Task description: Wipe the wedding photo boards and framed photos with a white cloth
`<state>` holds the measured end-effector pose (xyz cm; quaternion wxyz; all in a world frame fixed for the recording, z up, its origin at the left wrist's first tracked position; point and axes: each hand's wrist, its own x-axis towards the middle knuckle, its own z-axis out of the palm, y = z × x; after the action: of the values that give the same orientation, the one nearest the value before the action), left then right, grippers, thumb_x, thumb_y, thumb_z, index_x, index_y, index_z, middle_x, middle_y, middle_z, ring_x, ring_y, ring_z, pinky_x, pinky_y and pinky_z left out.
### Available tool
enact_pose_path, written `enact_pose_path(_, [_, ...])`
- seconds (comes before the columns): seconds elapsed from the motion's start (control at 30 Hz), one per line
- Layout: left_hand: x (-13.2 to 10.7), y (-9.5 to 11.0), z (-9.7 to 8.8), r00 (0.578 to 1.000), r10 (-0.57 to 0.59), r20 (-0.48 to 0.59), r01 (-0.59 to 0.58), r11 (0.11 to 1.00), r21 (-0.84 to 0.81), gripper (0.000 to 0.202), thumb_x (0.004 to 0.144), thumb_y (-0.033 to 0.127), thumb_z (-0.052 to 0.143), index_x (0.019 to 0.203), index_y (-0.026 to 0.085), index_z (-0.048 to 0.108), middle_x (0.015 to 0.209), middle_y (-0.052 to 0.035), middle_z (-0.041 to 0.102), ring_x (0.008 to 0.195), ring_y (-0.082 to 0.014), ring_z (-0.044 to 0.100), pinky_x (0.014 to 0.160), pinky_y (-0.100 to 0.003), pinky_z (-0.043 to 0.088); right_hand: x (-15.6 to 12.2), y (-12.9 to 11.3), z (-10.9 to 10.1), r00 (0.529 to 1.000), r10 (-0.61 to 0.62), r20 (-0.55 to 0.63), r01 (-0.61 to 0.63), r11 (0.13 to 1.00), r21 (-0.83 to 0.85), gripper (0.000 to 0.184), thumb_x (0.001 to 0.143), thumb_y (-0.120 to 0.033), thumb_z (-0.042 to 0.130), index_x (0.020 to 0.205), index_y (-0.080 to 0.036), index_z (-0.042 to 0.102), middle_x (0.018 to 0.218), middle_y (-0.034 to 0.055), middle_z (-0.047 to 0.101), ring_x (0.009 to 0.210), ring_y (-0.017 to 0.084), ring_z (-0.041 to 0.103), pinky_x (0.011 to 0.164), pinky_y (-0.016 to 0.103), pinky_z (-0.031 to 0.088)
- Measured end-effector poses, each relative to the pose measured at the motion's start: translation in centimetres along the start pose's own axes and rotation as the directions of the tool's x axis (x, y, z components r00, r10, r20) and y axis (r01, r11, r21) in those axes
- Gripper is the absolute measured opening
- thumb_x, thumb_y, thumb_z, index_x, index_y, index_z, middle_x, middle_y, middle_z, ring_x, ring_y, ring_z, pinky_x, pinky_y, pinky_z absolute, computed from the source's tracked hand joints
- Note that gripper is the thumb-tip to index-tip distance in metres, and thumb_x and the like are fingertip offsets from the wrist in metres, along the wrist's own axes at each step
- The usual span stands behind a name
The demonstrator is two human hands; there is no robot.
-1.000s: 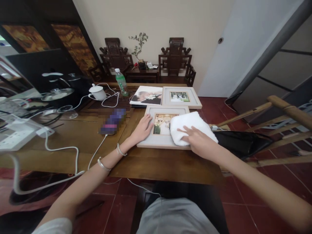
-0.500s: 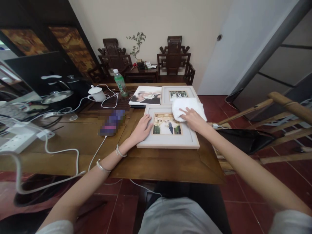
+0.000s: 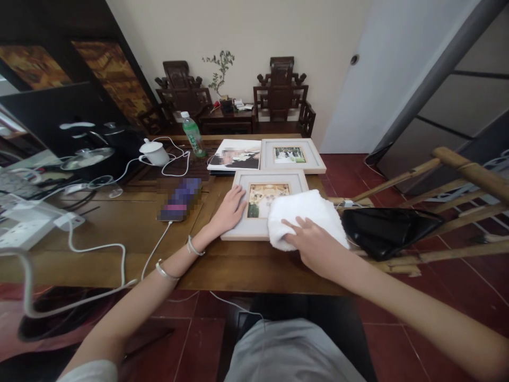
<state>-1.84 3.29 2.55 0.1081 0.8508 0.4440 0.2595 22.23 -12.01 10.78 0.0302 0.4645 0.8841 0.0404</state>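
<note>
A light-framed picture frame (image 3: 238,232) lies flat near the table's front edge, with a photo inside a pale mat. My left hand (image 3: 230,211) rests on its left side, fingers laid out along the border. In my right hand (image 3: 312,241) is a folded white towel (image 3: 310,209), pressed on the frame's lower right corner and reaching past its edge. The towel hides that corner and part of the photo. Behind it lies a second picture frame (image 3: 268,162), beside a stack topped by a white photo print (image 3: 234,146).
Left on the wooden table (image 3: 246,270) are a phone (image 3: 181,200) on a cable, a lidded white cup (image 3: 154,154), a green-labelled bottle (image 3: 193,135) and a power strip (image 3: 27,228). A bamboo chair (image 3: 457,164) with a black bag (image 3: 392,228) stands at the right.
My right hand has drawn the towel toward me, from the frame's upper right to its lower right corner, uncovering the second frame. The left hand stays on the frame.
</note>
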Motion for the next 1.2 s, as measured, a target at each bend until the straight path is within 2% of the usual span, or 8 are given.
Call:
enact_pose_path(0.1, [0.0, -0.1, 0.0, 1.000, 0.009, 0.004, -0.010, 1.000, 0.012, 0.049, 0.095, 0.037, 0.035, 0.132, 0.008, 0.049, 0.147, -0.0186, 0.042, 0.142, -0.0299, 0.028, 0.117, -0.051, 0.024, 1.3, 0.9, 0.8, 0.999, 0.027, -0.020, -0.027, 0.999, 0.017, 0.059, 0.072, 0.006, 0.043, 0.124, -0.014, 0.061, 0.143, 0.0141, 0.049, 0.127, 0.034, 0.047, 0.103, 0.050, 0.038])
enact_pose_path(0.3, [0.0, 0.0, -0.1, 0.999, 0.017, 0.031, -0.018, 0.999, 0.030, 0.048, 0.095, 0.036, 0.036, 0.134, 0.011, 0.048, 0.146, -0.0159, 0.044, 0.143, -0.0304, 0.028, 0.117, -0.053, 0.024, 6.6, 6.2, 2.4, 0.987, 0.121, -0.108, -0.124, 0.992, -0.022, 0.065, 0.073, 0.005, 0.043, 0.134, -0.012, 0.053, 0.150, 0.0150, 0.040, 0.135, 0.036, 0.036, 0.108, 0.053, 0.032])
enact_pose_path(0.5, [0.1, 0.1, -0.3, 0.999, 0.022, 0.037, -0.023, 0.999, 0.026, 0.049, 0.094, 0.037, 0.036, 0.134, 0.010, 0.048, 0.146, -0.0165, 0.045, 0.142, -0.0305, 0.028, 0.117, -0.052, 0.024, 10.1, 9.4, 3.1, 0.951, 0.231, -0.205, -0.245, 0.968, -0.047, 0.058, 0.078, -0.002, 0.046, 0.135, -0.012, 0.051, 0.153, 0.0166, 0.034, 0.135, 0.040, 0.033, 0.105, 0.059, 0.031])
enact_pose_path(0.73, [0.2, 0.1, -0.2, 0.999, 0.023, 0.031, -0.023, 0.999, 0.026, 0.050, 0.094, 0.037, 0.036, 0.134, 0.008, 0.048, 0.146, -0.0181, 0.044, 0.142, -0.0303, 0.029, 0.117, -0.051, 0.024, 7.3, 5.7, 3.1, 0.987, 0.129, -0.095, -0.141, 0.980, -0.140, 0.052, 0.081, -0.003, 0.042, 0.130, -0.013, 0.057, 0.149, 0.0170, 0.039, 0.129, 0.041, 0.040, 0.103, 0.056, 0.031])
enact_pose_path(0.87, [0.2, 0.2, -0.1, 0.999, 0.030, 0.028, -0.031, 0.999, 0.044, 0.051, 0.095, 0.037, 0.036, 0.134, 0.007, 0.048, 0.145, -0.0185, 0.044, 0.142, -0.0296, 0.029, 0.118, -0.049, 0.024, 3.9, 1.6, 1.0, 0.988, 0.144, 0.060, -0.139, 0.987, -0.077, 0.049, 0.078, -0.005, 0.049, 0.125, -0.014, 0.061, 0.144, 0.0192, 0.046, 0.120, 0.042, 0.049, 0.094, 0.053, 0.041])
enact_pose_path(1.0, [0.1, 0.3, -0.2, 0.999, 0.040, 0.022, -0.042, 0.998, 0.050, 0.051, 0.095, 0.037, 0.036, 0.133, 0.006, 0.048, 0.145, -0.0193, 0.045, 0.142, -0.0296, 0.029, 0.117, -0.049, 0.025, 1.1, -1.6, -1.3, 0.992, 0.074, 0.100, -0.074, 0.997, -0.005, 0.040, 0.080, -0.008, 0.048, 0.115, -0.015, 0.066, 0.137, 0.0191, 0.053, 0.111, 0.039, 0.056, 0.086, 0.049, 0.047])
enact_pose_path(1.1, [0.1, 0.1, -0.1, 0.998, 0.059, 0.018, -0.060, 0.997, 0.056, 0.049, 0.095, 0.037, 0.037, 0.132, 0.007, 0.049, 0.144, -0.0189, 0.046, 0.142, -0.0300, 0.030, 0.117, -0.050, 0.026, 0.7, -2.3, -1.5, 0.990, 0.064, 0.124, -0.069, 0.997, 0.034, 0.046, 0.079, -0.006, 0.046, 0.121, -0.016, 0.063, 0.143, 0.0180, 0.047, 0.123, 0.043, 0.049, 0.093, 0.055, 0.044])
enact_pose_path(1.2, [0.2, -0.1, 0.1, 0.997, 0.079, 0.006, -0.080, 0.995, 0.057, 0.047, 0.095, 0.036, 0.038, 0.131, 0.009, 0.050, 0.143, -0.0174, 0.048, 0.141, -0.0302, 0.031, 0.116, -0.052, 0.027, 1.9, -0.9, -0.3, 0.991, 0.092, 0.100, -0.097, 0.994, 0.042, 0.058, 0.079, -0.002, 0.043, 0.134, -0.016, 0.054, 0.151, 0.0160, 0.038, 0.136, 0.043, 0.034, 0.103, 0.059, 0.034])
